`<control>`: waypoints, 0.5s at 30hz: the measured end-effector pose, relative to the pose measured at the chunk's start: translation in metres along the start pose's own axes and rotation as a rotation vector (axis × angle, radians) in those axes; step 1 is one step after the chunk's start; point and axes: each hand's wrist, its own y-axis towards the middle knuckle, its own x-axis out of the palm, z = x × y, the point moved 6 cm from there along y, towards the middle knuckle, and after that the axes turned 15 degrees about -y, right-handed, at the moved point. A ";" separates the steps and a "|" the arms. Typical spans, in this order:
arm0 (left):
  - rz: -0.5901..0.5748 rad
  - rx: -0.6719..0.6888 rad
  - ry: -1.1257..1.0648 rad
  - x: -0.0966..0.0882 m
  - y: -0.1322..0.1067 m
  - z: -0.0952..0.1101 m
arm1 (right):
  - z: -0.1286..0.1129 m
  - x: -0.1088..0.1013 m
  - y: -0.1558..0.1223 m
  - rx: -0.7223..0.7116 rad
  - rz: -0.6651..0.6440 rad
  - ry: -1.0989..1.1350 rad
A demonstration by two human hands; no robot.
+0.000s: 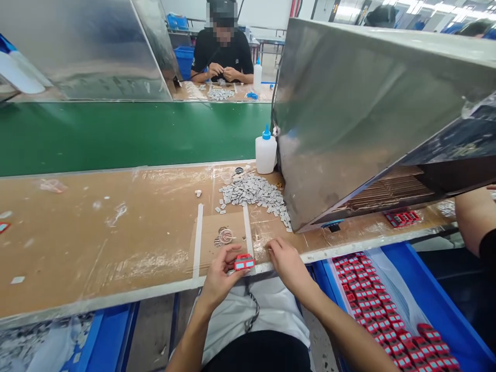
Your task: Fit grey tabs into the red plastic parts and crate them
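At the front edge of the bench, my left hand [220, 276] grips a small red plastic piece with two pale blue window-like panels [244, 263] between thumb and fingers. My right hand [287, 262] is a little to the right, apart from the red piece. Its thumb and fingertips are pinched together over the bench edge; anything between them is too small to make out. Just beyond my hands a small clear dish [225, 236] sits on a cardboard sheet [209, 225] between two white tape strips. Farther back lies a pile of small grey tiles [251, 191].
A white bottle with a blue cap [265, 155] stands behind the pile. A large metal hood [349, 113] juts in from the right. Below right, a blue bin [430, 289] holds many red pieces [375, 305]. Across the green belt [135, 132] sits another person [222, 51].
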 end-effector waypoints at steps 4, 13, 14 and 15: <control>-0.008 0.005 0.017 -0.002 -0.004 0.002 | -0.020 0.001 0.013 -0.133 -0.025 -0.013; -0.076 0.007 -0.138 -0.010 -0.002 -0.004 | -0.007 0.016 0.018 -0.082 0.112 0.515; -0.091 0.018 -0.135 -0.009 -0.002 -0.005 | -0.002 0.016 0.016 -0.049 0.118 0.547; -0.103 0.029 -0.129 -0.009 -0.001 -0.005 | 0.002 0.016 0.013 -0.017 0.123 0.567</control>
